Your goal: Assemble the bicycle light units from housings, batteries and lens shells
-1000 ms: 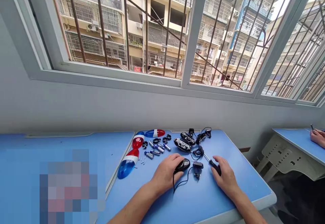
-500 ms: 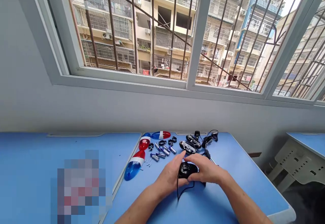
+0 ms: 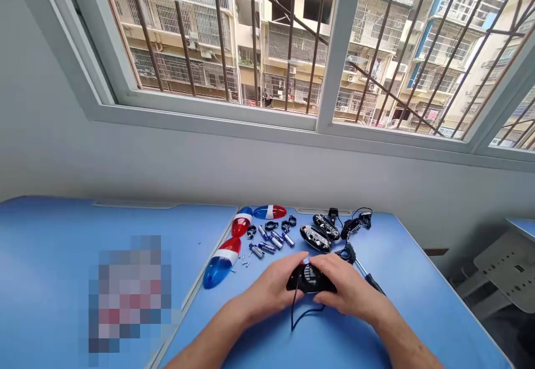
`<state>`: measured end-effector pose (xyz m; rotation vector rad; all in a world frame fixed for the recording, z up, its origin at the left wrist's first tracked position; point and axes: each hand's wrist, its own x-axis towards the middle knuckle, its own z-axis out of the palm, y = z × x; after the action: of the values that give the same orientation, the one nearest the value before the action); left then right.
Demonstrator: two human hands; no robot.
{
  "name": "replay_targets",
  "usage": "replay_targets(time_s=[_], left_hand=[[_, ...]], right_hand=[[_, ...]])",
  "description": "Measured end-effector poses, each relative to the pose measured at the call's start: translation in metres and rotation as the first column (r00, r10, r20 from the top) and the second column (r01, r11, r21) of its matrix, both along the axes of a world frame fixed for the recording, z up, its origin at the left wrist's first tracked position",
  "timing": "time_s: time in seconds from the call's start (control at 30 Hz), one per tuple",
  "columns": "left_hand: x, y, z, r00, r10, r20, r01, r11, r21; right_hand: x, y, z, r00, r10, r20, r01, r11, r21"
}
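Note:
Between my two hands is a glossy black oval housing (image 3: 310,280) with a round slotted part in its middle. My left hand (image 3: 273,281) grips its left end, thumb at the near side and fingers at the far edge. On the right end, my right hand (image 3: 348,286) is closed in the same way. A thin black cable (image 3: 304,317) hangs from the housing and loops on the desk towards me. Just beyond lie two similar oval units, the nearer one (image 3: 315,238) showing its silvery inside. A screwdriver (image 3: 373,283) lies partly behind my right hand.
Red, white and blue lens covers (image 3: 223,262) lie along the desk seam. Several batteries (image 3: 267,247), black ring clamps (image 3: 271,226) and small screws (image 3: 246,263) are scattered beside them. Another black unit with a cable (image 3: 353,226) sits at the back right. A blurred patch (image 3: 129,296) covers something at left.
The view has shifted, and the screwdriver's handle now shows. My hands have moved slightly apart along the housing, so more of it is visible between them. They still hold it.

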<state>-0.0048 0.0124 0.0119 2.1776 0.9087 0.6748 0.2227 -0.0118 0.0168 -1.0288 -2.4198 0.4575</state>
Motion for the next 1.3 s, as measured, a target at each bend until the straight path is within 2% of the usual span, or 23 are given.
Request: replay_targets(time_s=[0.3, 0.5, 0.67, 0.93, 1.3], left_hand=[[0.002, 0.002, -0.006, 0.999, 0.024, 0.048, -0.023, 1.000, -0.015], [0.005, 0.001, -0.007, 0.996, 0.031, 0.080, -0.032, 0.999, 0.016], [0.006, 0.002, -0.005, 0.996, 0.005, 0.084, -0.005, 1.000, 0.002], [0.005, 0.007, -0.016, 0.996, 0.008, 0.087, -0.010, 1.000, 0.028], [0.005, 0.004, -0.013, 0.997, 0.044, 0.058, -0.048, 0.997, 0.068]], right_hand=[[-0.008, -0.003, 0.005, 0.999, -0.039, -0.019, 0.040, 0.996, 0.076], [-0.009, -0.005, 0.004, 0.997, -0.070, -0.012, 0.070, 0.996, 0.049], [-0.010, -0.002, 0.002, 0.997, -0.051, -0.058, 0.056, 0.995, 0.086], [-0.010, -0.005, 0.007, 0.988, -0.085, -0.128, 0.097, 0.992, 0.085], [-0.010, -0.002, 0.001, 0.987, -0.023, -0.157, 0.046, 0.988, 0.148]])
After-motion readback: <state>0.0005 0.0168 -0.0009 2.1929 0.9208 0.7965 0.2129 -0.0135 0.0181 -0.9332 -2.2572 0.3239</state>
